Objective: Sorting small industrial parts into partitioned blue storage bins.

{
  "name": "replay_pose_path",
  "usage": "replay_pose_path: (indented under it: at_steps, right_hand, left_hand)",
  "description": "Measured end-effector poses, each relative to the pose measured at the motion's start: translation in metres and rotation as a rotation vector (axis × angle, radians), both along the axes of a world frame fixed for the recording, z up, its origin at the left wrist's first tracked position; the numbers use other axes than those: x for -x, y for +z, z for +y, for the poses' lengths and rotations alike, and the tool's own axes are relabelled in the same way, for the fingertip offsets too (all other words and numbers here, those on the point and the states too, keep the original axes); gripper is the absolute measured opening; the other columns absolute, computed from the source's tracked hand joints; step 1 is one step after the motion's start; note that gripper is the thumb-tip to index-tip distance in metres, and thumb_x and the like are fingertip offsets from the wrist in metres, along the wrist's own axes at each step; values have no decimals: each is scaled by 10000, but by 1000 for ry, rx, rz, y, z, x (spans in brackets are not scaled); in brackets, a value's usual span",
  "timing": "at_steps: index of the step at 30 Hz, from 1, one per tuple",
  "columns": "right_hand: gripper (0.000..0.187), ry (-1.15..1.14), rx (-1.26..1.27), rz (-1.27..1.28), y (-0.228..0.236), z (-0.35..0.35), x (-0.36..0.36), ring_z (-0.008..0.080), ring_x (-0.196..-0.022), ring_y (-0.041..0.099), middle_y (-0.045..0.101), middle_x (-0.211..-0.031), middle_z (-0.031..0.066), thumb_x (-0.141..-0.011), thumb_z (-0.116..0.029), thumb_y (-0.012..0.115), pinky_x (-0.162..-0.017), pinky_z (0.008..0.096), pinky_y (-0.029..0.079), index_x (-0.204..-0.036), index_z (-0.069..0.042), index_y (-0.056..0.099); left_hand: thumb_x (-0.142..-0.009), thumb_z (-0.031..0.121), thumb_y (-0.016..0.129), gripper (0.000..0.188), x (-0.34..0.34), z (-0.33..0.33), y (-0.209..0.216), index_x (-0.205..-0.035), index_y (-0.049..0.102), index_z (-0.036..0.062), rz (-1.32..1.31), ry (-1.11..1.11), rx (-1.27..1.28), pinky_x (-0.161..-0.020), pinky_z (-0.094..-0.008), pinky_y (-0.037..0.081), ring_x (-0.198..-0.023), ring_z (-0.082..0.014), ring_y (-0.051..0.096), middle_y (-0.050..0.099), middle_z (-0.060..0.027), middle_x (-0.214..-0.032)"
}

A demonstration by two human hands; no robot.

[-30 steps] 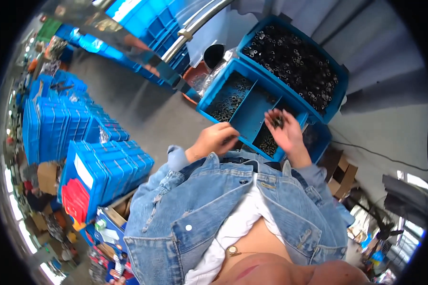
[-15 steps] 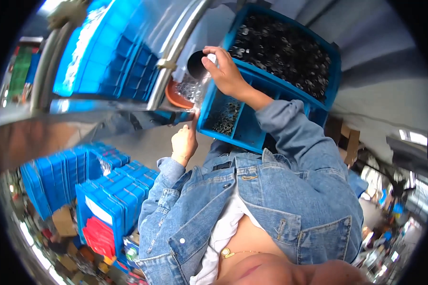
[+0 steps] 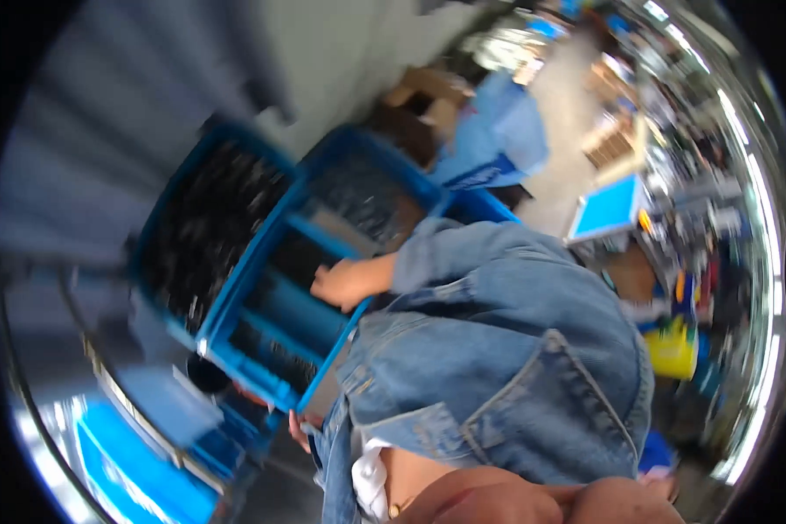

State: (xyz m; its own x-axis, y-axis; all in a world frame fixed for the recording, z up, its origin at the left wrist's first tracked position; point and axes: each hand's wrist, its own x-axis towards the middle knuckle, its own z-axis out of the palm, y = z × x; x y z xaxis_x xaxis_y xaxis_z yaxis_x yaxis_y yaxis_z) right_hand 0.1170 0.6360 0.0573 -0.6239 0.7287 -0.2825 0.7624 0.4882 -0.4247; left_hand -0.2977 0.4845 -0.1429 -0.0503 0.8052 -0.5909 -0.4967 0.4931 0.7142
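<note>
My right hand is over the middle compartments of a blue divided bin. Its fingers point down and left, smeared by motion, so whether they hold anything cannot be made out. My left hand shows only as a few blurred fingers near the bin's lower corner, the rest hidden by my sleeve. One compartment nearby contains small metal parts. Beyond it, a blue tray is heaped with small dark parts. A dark round opening sits beside the bin's left corner.
Another blue bin with greyish parts adjoins at the back. Metal rails and bright blue crates lie at lower left. Cardboard boxes and a blue bag stand behind. A cluttered bench is at the right.
My view has swung to the right. My right hand has left the dark round opening and is over the divided bin. My left hand has become mostly hidden.
</note>
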Motion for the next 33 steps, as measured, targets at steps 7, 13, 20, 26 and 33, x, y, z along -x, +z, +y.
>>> replay_pose_path:
  at_steps: [7, 13, 20, 26, 33]
  right_hand:
    - [392, 121, -3, -196, -66, 16, 1, 390, -840, 590, 544, -1050, 242, -622, -230, 716, -670, 465, 498, -932, -12, 618]
    - [215, 82, 36, -128, -24, -4, -1, 362, -769, 615, 637, -874, 199, -624, -97, 696, -634, 436, 513, -799, 26, 673]
    - [164, 103, -144, 123, -24, -3, -15, 369, -721, 610, 642, -784, 209, -616, -40, 656, -575, 450, 500, -757, 44, 666]
    - [163, 9, -136, 213, -6, -4, -23, 349, -719, 617, 637, -758, 216, -618, -30, 666, -579, 430, 504, -748, 67, 651]
    - [176, -173, 700, 821, 28, 0, -56, 237, -781, 641, 642, -836, 175, -723, -1, 659, -636, 320, 547, -883, 65, 624]
  left_hand:
    - [-710, 82, 539, 305, -169, 126, 209, -986, 525, -47, 1606, -755, -882, -707, -429, 466, -815, -413, 533, 544, -245, -862]
    - [-642, 23, 499, 227, -139, 142, 133, -843, 550, -68, 1568, -1095, -909, -716, -471, 450, -846, -454, 523, 563, -278, -931]
    - [-614, 18, 499, 158, -164, 133, 176, -715, 587, -66, 1739, -1069, -641, -632, -491, 439, -702, -451, 553, 591, -264, -765]
    - [-608, 33, 537, 145, -168, 130, 199, -698, 602, -60, 1650, -1049, -635, -592, -467, 441, -648, -419, 574, 590, -244, -687]
    - [-655, 98, 628, 119, -156, 119, 187, -693, 630, -15, 1608, -695, -598, -586, -389, 475, -643, -316, 622, 642, -158, -702]
